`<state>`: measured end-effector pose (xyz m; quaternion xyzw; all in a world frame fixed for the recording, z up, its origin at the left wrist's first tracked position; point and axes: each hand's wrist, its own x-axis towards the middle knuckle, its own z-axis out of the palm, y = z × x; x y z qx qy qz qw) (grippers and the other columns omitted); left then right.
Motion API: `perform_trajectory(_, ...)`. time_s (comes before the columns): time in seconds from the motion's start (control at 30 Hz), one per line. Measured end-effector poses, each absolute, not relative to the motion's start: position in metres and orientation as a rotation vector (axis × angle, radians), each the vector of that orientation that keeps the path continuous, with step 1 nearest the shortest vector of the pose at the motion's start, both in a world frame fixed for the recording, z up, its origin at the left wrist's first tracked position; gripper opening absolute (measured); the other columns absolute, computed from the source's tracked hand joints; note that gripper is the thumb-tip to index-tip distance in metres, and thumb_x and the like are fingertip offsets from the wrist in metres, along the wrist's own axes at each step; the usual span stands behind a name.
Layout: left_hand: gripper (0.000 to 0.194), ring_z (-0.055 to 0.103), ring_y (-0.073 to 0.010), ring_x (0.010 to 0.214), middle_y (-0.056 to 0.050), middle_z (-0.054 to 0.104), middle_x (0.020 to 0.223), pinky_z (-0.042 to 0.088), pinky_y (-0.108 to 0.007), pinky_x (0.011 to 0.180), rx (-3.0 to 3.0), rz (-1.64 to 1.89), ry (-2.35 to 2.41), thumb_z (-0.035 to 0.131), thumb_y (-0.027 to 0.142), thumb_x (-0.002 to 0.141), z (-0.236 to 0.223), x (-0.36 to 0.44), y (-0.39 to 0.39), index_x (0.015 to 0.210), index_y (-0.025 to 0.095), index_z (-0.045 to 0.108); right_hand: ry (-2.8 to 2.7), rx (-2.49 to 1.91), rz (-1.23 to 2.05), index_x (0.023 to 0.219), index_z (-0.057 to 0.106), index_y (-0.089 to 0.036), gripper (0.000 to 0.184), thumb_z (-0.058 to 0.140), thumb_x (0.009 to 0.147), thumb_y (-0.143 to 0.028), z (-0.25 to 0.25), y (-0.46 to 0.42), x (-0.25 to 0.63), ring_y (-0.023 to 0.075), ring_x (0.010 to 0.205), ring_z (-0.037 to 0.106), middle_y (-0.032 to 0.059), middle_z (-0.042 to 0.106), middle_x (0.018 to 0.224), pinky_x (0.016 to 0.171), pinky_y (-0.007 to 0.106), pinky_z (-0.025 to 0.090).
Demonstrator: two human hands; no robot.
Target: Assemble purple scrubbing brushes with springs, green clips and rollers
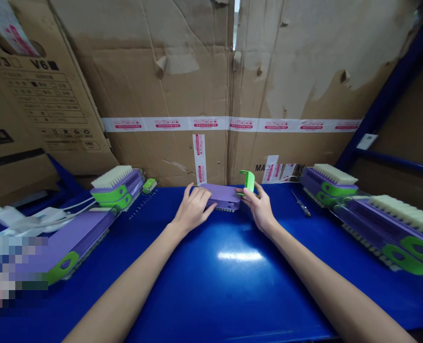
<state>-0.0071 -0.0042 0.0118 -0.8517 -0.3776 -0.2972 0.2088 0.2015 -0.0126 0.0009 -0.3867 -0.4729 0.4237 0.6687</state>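
Observation:
A purple brush body (222,193) lies flat on the blue table, pale bristles showing along its underside. My left hand (194,206) grips its left part, fingers over the top and thumb along the near side. Between the fingertips of my right hand (260,208) is a bright green, U-shaped end cap (249,182). The cap is tilted up at the body's right end, its opening toward the left. Whether cap and body touch is hard to make out.
Stacked purple-green brushes stand at the left (115,183) and right (327,183), with larger ones (393,224) nearer on the right. A screwdriver (302,205) lies right of my hands. White cables and plugs (46,216) rest on a purple brush at left. Cardboard (168,85) walls the back.

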Motion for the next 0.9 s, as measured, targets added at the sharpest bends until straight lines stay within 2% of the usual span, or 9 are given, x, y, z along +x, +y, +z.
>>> perform_trajectory(0.1,0.037,0.056,-0.0274,0.098,-0.013,0.063,0.098,0.039,-0.05,0.095,-2.33,-0.848,-1.09,0.05,0.044,0.085,0.013,-0.008,-0.005,0.105,0.015,0.059,-1.079,-0.918,0.906,0.128,0.044,-0.017,0.06,0.063,0.076,-0.041,0.004,-0.014,0.201,0.0244,0.091,0.068,0.0069,0.073,0.086,0.084,0.042,0.053)
perform_trajectory(0.23,0.048,0.051,-0.0297,0.11,-0.016,0.057,0.118,0.037,-0.049,0.098,-2.343,-0.826,-1.138,0.052,0.047,0.083,0.008,-0.009,-0.001,0.119,0.016,0.054,-1.029,-1.039,0.756,0.129,0.043,-0.018,0.059,0.06,0.077,-0.041,0.003,-0.013,0.204,0.0236,0.089,0.068,0.0076,0.071,0.091,0.073,0.036,0.055)
perform_trajectory(0.33,0.046,0.051,-0.029,0.114,-0.015,0.057,0.122,0.033,-0.05,0.102,-2.342,-0.789,-1.159,0.05,0.045,0.085,0.003,-0.009,0.002,0.12,0.016,0.054,-0.969,-1.14,0.677,0.128,0.043,-0.018,0.06,0.059,0.076,-0.041,0.0,-0.01,0.208,0.0216,0.079,0.068,0.0071,0.07,0.09,0.058,0.03,0.054)
perform_trajectory(0.47,0.046,0.051,-0.0302,0.115,-0.017,0.057,0.121,0.033,-0.05,0.103,-2.303,-0.782,-1.175,0.053,0.047,0.083,0.003,-0.01,0.002,0.112,0.012,0.056,-1.002,-1.264,0.786,0.134,0.037,-0.015,0.069,0.06,0.075,-0.042,-0.004,-0.009,0.207,0.0178,0.058,0.064,0.0033,0.068,0.072,0.043,0.025,0.046)
perform_trajectory(0.57,0.049,0.052,-0.0305,0.112,-0.018,0.058,0.12,0.036,-0.049,0.1,-2.315,-0.78,-1.198,0.053,0.05,0.081,0.005,-0.009,0.002,0.111,0.011,0.055,-1.071,-1.28,0.899,0.141,0.027,-0.01,0.08,0.061,0.076,-0.044,-0.006,-0.011,0.203,0.0167,0.055,0.063,0.0038,0.069,0.068,0.045,0.024,0.047)
perform_trajectory(0.7,0.049,0.053,-0.0294,0.11,-0.017,0.057,0.119,0.044,-0.044,0.094,-2.359,-0.813,-1.271,0.056,0.047,0.081,0.004,-0.008,0.002,0.114,0.011,0.052,-1.134,-1.276,0.945,0.143,0.023,-0.008,0.083,0.06,0.079,-0.046,-0.006,-0.011,0.2,0.0183,0.057,0.064,0.0068,0.071,0.07,0.047,0.026,0.049)
perform_trajectory(0.8,0.047,0.053,-0.0279,0.11,-0.015,0.057,0.119,0.047,-0.042,0.091,-2.416,-0.855,-1.289,0.058,0.045,0.08,0.003,-0.009,0.002,0.114,0.013,0.05,-1.141,-1.289,0.973,0.143,0.022,-0.007,0.082,0.059,0.081,-0.046,-0.003,-0.012,0.202,0.0193,0.058,0.065,0.0072,0.071,0.069,0.048,0.027,0.049)
perform_trajectory(0.9,0.044,0.052,-0.0271,0.113,-0.013,0.056,0.122,0.048,-0.041,0.09,-2.456,-0.874,-1.282,0.058,0.044,0.081,0.004,-0.011,0.001,0.114,0.016,0.05,-1.166,-1.286,1.017,0.141,0.026,-0.008,0.073,0.057,0.084,-0.041,0.001,-0.013,0.203,0.017,0.059,0.065,0.0068,0.071,0.071,0.05,0.024,0.049)
